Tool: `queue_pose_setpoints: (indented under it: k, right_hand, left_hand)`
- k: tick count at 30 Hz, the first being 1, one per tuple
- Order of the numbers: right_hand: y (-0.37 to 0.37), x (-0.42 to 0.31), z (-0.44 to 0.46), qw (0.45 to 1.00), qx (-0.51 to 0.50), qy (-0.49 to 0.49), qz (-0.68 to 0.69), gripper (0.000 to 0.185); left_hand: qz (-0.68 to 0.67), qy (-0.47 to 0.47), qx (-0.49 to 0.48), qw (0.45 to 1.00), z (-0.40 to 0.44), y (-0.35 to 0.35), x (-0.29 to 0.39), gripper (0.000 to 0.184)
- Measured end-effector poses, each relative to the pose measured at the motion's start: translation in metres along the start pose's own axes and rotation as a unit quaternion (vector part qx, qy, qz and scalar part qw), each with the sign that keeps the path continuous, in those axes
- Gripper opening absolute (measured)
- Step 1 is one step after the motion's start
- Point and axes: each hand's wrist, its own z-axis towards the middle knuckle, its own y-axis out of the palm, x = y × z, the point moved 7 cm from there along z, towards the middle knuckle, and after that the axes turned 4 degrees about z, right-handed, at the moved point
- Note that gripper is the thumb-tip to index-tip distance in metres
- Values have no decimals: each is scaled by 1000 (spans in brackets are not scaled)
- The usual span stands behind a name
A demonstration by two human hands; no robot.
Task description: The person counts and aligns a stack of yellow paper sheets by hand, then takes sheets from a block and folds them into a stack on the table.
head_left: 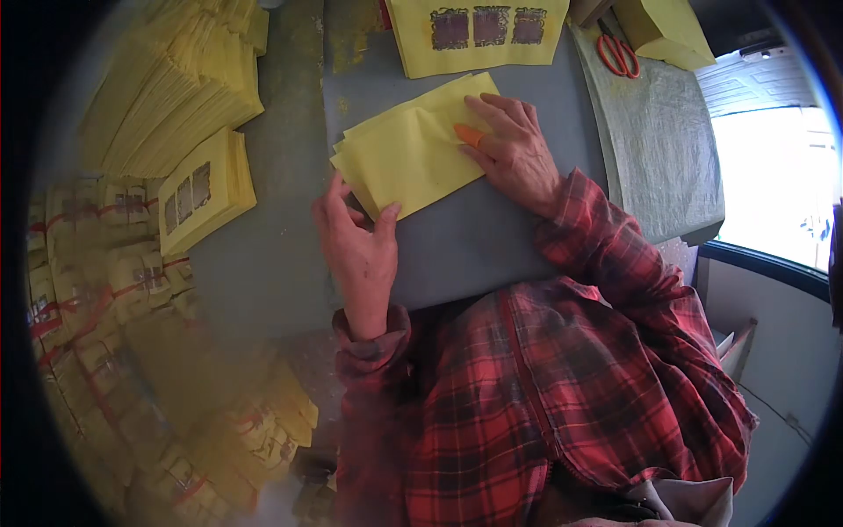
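- Across the middle of the grey worktop (465,255), the yellow paper (408,158) lies at a slant, its layers slightly offset at the left end and a soft crease running over it.
- The left hand (356,250) has a narrow hold on the paper's near left corner, thumb on top, the other fingers at the left end (partly hidden from where I stand).
- The right hand (516,149) touches the paper's right end, fingers bent and a little apart; whether any finger pinches from beneath, I can't tell. One finger wears an orange cover (469,135).
- Toward the worktop's far edge, just beyond the paper, lie printed yellow sheets (479,61) with three dark panels.
- Along the right edge, a greyish woven sheet (663,149) carries red-handled scissors (618,54) near its far end (handles toward the person), beside a folded yellow piece (663,33).
- By the left edge, a tall yellow stack (176,97) leans beyond a smaller printed stack (186,198); past them are bundles with red ties (88,307).
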Motion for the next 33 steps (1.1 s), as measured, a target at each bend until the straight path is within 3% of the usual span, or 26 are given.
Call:
queue_pose_setpoints:
  k: [6, 11, 15, 16, 18, 20, 26, 30, 33]
  right_hand:
    - [-41, -29, -18, 999, 43, -19, 5, 17]
    - [-68, -41, -49, 997, 72, -2, 29, 34]
    - [-78, -29, -72, 973, 96, 164, 131, 53]
    - [-78, -29, -74, 973, 96, 166, 129, 53]
    - [-77, -9, -86, 910, 150, 275, 273, 56]
    - [-69, 7, -101, 810, 200, 373, 405, 60]
    - [-63, 20, -113, 866, 106, 411, 265, 53]
    - [-60, 15, -113, 939, 93, 324, 73, 52]
    - [-58, 19, -121, 944, 87, 313, 48, 51]
  left_hand:
    - [-146, -24, 33, 988, -15, -4, 8, 57]
    - [-208, -100, -86, 969, -41, -2, 13, 33]
    - [-254, -37, -84, 963, -55, -4, 34, 18]
    - [-255, -37, -86, 962, -57, -4, 35, 18]
    - [-259, -31, -97, 961, -61, -4, 39, 17]
    - [-261, -24, -108, 959, -65, -3, 42, 16]
    - [-283, -49, -128, 949, -73, 11, 40, 16]
    - [-163, -109, -179, 964, -78, 22, 28, 26]
    - [-164, -127, -181, 961, -76, 24, 32, 32]
